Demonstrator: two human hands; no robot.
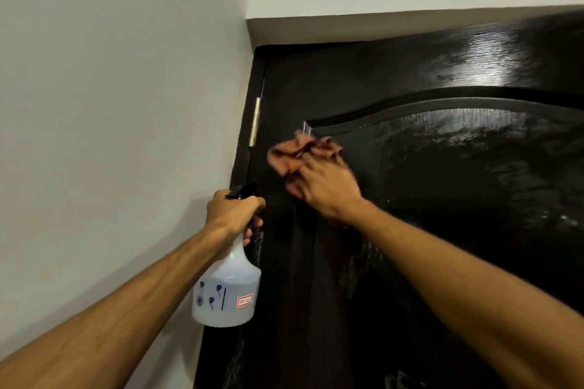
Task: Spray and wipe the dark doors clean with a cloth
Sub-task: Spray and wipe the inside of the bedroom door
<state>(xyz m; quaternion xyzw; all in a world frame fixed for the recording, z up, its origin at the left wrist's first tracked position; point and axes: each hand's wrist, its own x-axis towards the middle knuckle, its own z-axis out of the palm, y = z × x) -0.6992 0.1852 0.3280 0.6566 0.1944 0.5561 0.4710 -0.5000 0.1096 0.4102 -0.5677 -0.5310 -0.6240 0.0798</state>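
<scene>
Head view: the right hand [325, 189] is laid flat on the dark door [458, 262], its fingers spread and fairly straight, and a reddish-brown cloth [294, 155] is pressed beneath them. The cloth bunches out at eleven o'clock from the knuckles, at the lower left corner of the arched panel moulding [410, 104]. The hand is blurred, which is read as a wiping stroke. The flat palm is judged to be chosen so that pressure is spread over the cloth rather than pinched into one spot.

At seven o'clock from that hand, the left hand [232, 215] is curled tightly round the neck of a spray bottle [227, 287], whose translucent body hangs below the fist. The black trigger head [241, 191] is turned toward the door; whether a finger lies on the trigger cannot be told. The bottle is held just off the door's hinge edge, probably so that it is ready for another spray yet out of the cloth's path.

Wet smears and glare are seen at one to three o'clock from the cloth, and thin runs at six o'clock, so the upper door is judged sprayed and only partly wiped. A brass hinge [255, 121] lies at ten o'clock, and a white wall [110, 88] at nine.
</scene>
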